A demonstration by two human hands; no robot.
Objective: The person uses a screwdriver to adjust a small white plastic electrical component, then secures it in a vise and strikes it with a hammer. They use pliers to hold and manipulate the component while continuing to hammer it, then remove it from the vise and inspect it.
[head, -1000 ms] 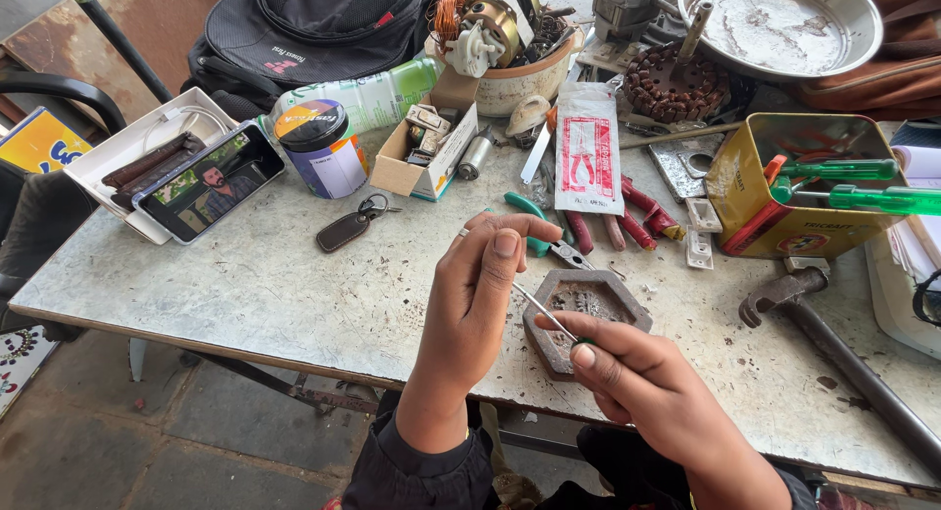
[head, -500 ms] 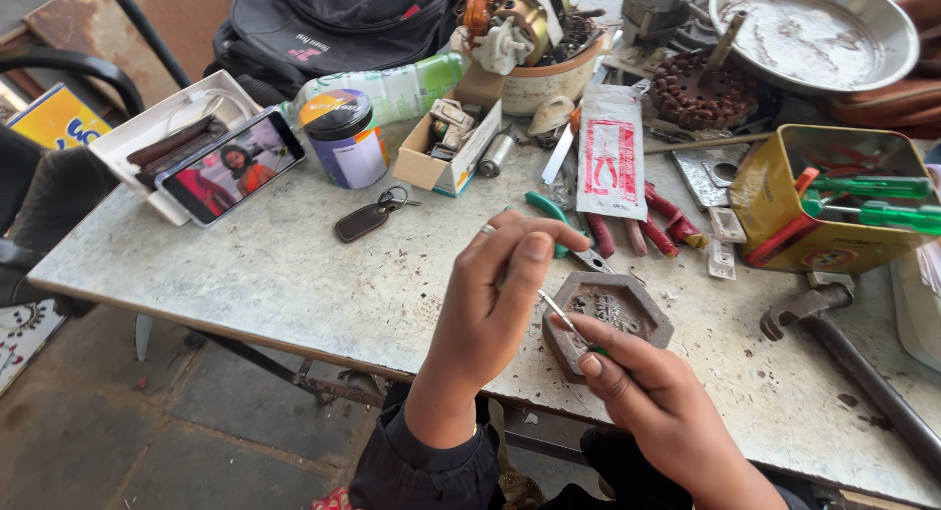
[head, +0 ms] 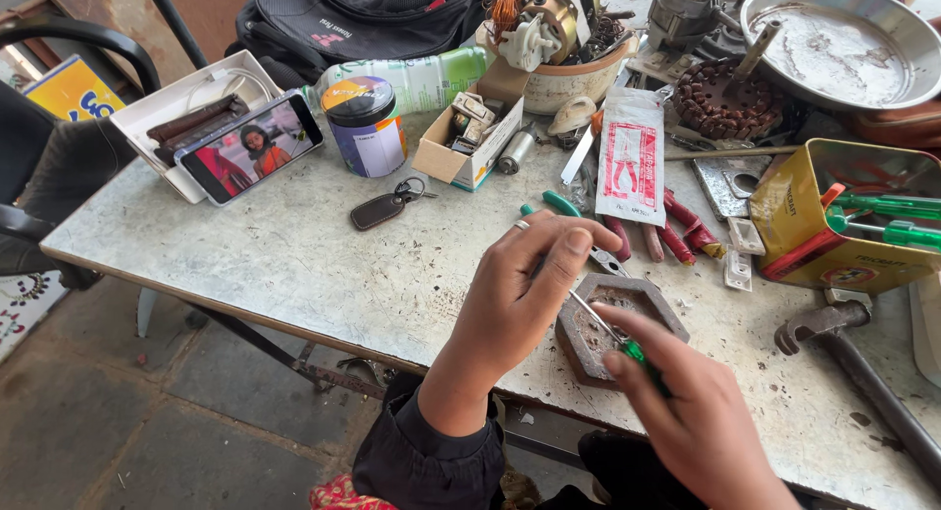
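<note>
My left hand (head: pixel 524 285) hovers over the worn table top (head: pixel 294 265), fingers pinched together on something small that they hide. My right hand (head: pixel 701 412) grips a thin screwdriver (head: pixel 610 331) with a green handle, its metal shaft pointing up-left to the fingertips of my left hand. Right under the shaft lies a hexagonal metal block (head: pixel 619 326) with a shallow recessed top.
Behind the block lie pliers (head: pixel 676 238), a white packet (head: pixel 629 155) and a key fob (head: pixel 384 208). A yellow tin (head: pixel 845 224) with green screwdrivers stands right, a hammer (head: pixel 863 368) below it. A phone (head: pixel 253 145), a jar (head: pixel 365 126), a small carton (head: pixel 469 138) and a bowl of parts (head: pixel 573 74) stand further back.
Both hands have stayed together over the hexagonal block, with my right hand sliding slightly lower and closer. The view has shifted a little to the right.
</note>
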